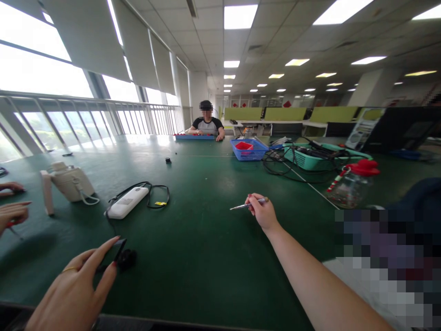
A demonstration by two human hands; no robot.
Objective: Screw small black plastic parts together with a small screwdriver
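My left hand point(81, 285) is at the lower left, holding a small flat black device point(119, 250) between thumb and fingers; the hand covers part of it. A round black piece point(127, 259) lies right beside the device, and I cannot tell whether the two are joined. My right hand point(262, 210) pinches a slim screwdriver-like tool point(240, 207) above the green table point(193, 239). Its thin metal tip points left, and its handle end sticks out past my fingers on the right. The two hands are well apart.
A white power bank point(127, 202) with a black cable and a beige bottle point(72, 181) stand left. Another person's hand point(14, 214) is at the left edge. Blue basket point(250, 154), green basket point(303, 161) and red-lidded jar point(354, 186) are right. A person point(206, 124) sits opposite.
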